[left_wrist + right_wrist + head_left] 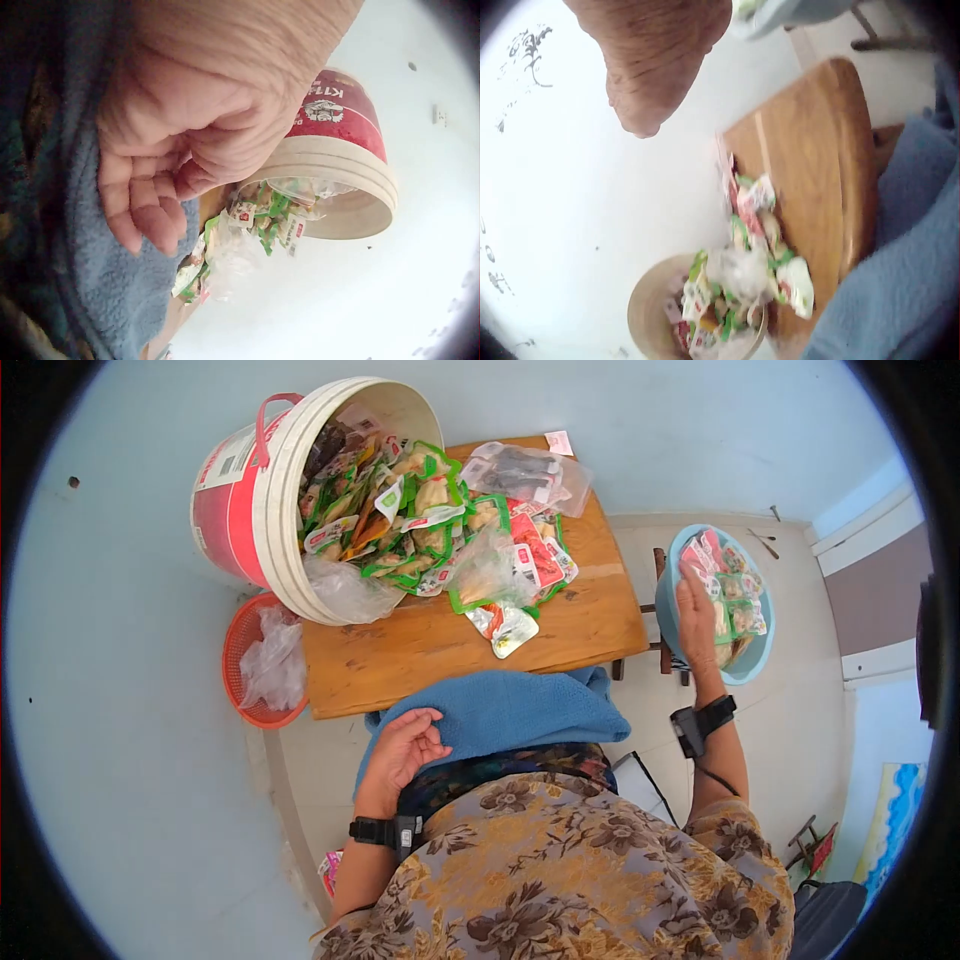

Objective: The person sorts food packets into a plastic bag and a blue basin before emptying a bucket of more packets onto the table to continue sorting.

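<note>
My left hand (403, 752) lies palm up over a blue towel (500, 710) on the lap, its fingers loosely curled and holding nothing. At the right, my right hand (698, 622) reaches over the near side of a light blue basin (765, 645), fingers stretched out beside the food packets (738, 588) inside. A tipped white and red bucket (235, 500) lies on the wooden table (420, 660), its mouth to the right. Green-edged packets (415, 510) spill from it onto the tabletop. In the right wrist view only part of the right hand (664, 64) shows; its fingertips are hidden.
An orange basket (240, 660) with clear plastic bags stands left of the table, by the wall. A clear bag with dark contents (525, 472) lies at the table's back edge. The basin sits on a low wooden stool (662, 650).
</note>
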`<state>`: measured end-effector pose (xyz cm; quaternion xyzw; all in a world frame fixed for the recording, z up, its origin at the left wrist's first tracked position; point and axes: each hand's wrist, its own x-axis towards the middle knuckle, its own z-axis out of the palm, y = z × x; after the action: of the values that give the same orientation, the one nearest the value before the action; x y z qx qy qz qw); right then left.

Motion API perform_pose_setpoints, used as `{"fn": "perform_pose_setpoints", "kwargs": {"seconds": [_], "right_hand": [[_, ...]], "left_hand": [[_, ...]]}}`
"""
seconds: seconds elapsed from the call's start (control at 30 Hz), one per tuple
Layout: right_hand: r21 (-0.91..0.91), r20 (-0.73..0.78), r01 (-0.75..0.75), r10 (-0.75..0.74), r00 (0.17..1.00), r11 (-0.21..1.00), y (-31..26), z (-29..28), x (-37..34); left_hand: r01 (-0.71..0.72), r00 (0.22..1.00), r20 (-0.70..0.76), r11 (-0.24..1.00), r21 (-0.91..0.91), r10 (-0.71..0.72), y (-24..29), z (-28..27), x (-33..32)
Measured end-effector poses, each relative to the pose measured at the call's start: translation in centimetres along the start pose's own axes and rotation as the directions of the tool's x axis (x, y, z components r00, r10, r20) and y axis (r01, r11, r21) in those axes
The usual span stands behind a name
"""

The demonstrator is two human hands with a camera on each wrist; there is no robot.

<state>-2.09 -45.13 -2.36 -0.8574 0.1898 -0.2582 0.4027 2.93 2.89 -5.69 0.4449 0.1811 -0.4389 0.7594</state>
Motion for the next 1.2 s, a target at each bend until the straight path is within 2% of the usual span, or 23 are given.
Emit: {"fn": "perform_pose_setpoints", "kwargs": {"seconds": [0.07, 0.13, 0.2, 0.33, 0.4, 0.43, 0.5, 0.53, 0.57, 0.6, 0.63, 0.7, 0.73, 0.8, 0.83, 0.9, 0.93, 1.0, 1.03, 1.1, 1.13, 1.2], "right_hand": [[0.099, 0.079, 0.027, -0.035, 0.996, 0.995, -2.0, 3.4, -1.2], [0.107, 0.178, 0.012, -0.031, 0.983, 0.994, -6.4, 6.1, -2.7], [0.178, 0.186, 0.12, -0.153, 0.971, 0.977, -8.1, 9.4, -3.8], [0.254, 0.224, 0.069, -0.128, 0.966, 0.965, -11.5, 13.2, -4.2], [0.128, 0.215, 0.102, -0.128, 0.968, 0.986, -11.6, 14.9, -3.9], [0.128, 0.211, 0.102, -0.127, 0.969, 0.987, -11.5, 15.6, -3.7], [-0.075, 0.078, 0.334, -0.328, 0.941, 0.94, -10.9, 16.9, -3.3], [-0.075, 0.076, 0.336, -0.33, 0.941, 0.939, -9.8, 17.4, -3.2], [-0.03, 0.098, 0.275, -0.271, 0.958, 0.961, -8.6, 18.0, -3.1], [0.016, 0.124, 0.211, -0.211, 0.969, 0.977, -9.2, 18.0, -2.8], [0.02, 0.126, 0.215, -0.216, 0.968, 0.976, -9.8, 17.9, -2.8], [0.174, -0.008, 0.269, -0.272, 0.962, 0.947, -11.4, 16.3, -3.4], [0.172, -0.009, 0.266, -0.269, 0.963, 0.949, -12.6, 15.2, -3.7], [0.224, -0.02, 0.384, -0.39, 0.921, 0.895, -14.6, 13.0, -4.2], [0.221, -0.014, 0.381, -0.387, 0.922, 0.898, -15.1, 12.2, -4.6], [0.39, 0.065, 0.314, -0.366, 0.928, 0.865, -16.0, 11.1, -5.6], [0.391, 0.073, 0.303, -0.358, 0.931, 0.869, -16.4, 10.6, -6.2], [0.464, 0.187, 0.271, -0.392, 0.901, 0.844, -17.0, 9.8, -7.1], [0.465, 0.192, 0.263, -0.387, 0.902, 0.845, -17.0, 9.7, -7.6], [0.465, 0.28, 0.261, -0.42, 0.863, 0.846, -17.0, 9.4, -8.5], [0.464, 0.286, 0.251, -0.412, 0.865, 0.85, -16.7, 9.5, -8.8], [0.502, 0.301, 0.184, -0.37, 0.879, 0.845, -16.1, 10.0, -9.6]], "left_hand": [[-0.005, 1.0, -0.005, 1.0, 0.006, 0.005, 0.1, 0.2, -0.2], [-0.009, 1.0, -0.007, 1.0, 0.01, 0.009, 0.0, 0.2, -0.3], [-0.009, 1.0, -0.012, 1.0, 0.01, 0.009, 0.0, 0.1, -0.2], [-0.032, 0.999, 0.033, 0.999, -0.019, 0.032, -0.4, -0.3, -0.1], [-0.047, 0.998, 0.042, 0.998, -0.04, 0.049, -0.5, -0.2, -0.2], [-0.046, 0.998, 0.044, 0.998, -0.037, 0.048, -0.5, -0.2, -0.2], [-0.063, 0.997, 0.039, 0.998, -0.027, 0.064, -0.6, -0.2, -0.2], [-0.066, 0.997, 0.04, 0.997, -0.026, 0.067, -0.7, -0.1, -0.3], [-0.072, 0.997, 0.028, 0.997, -0.022, 0.072, -0.7, 0.1, -0.4], [-0.077, 0.997, 0.013, 0.997, -0.018, 0.077, -0.6, 0.1, -0.5], [-0.083, 0.996, 0.01, 0.996, -0.019, 0.083, -0.5, 0.0, -0.7], [-0.152, 0.986, 0.07, 0.988, 0.03, 0.149, -0.6, -0.1, -0.9], [-0.148, 0.987, 0.071, 0.989, 0.031, 0.146, -0.2, 0.4, -1.4], [-0.291, 0.954, -0.001, 0.926, 0.242, 0.3, 1.1, 2.2, -2.6], [-0.285, 0.956, -0.003, 0.928, 0.238, 0.295, 1.4, 2.7, -2.6], [-0.422, 0.879, -0.015, 0.792, 0.441, 0.477, 2.2, 3.4, -2.5], [-0.412, 0.883, -0.022, 0.797, 0.442, 0.468, 2.7, 3.9, -2.4], [-0.468, 0.882, 0.104, 0.83, 0.304, 0.46, 3.5, 4.9, -2.3], [-0.462, 0.885, 0.097, 0.833, 0.305, 0.455, 3.7, 5.0, -2.3], [-0.354, 0.92, 0.221, 0.928, 0.119, 0.323, 3.7, 5.2, -2.3], [-0.346, 0.924, 0.217, 0.931, 0.118, 0.315, 3.5, 5.6, -2.3], [-0.406, 0.909, 0.219, 0.869, 0.283, 0.353, 2.8, 6.5, -2.4]]}}
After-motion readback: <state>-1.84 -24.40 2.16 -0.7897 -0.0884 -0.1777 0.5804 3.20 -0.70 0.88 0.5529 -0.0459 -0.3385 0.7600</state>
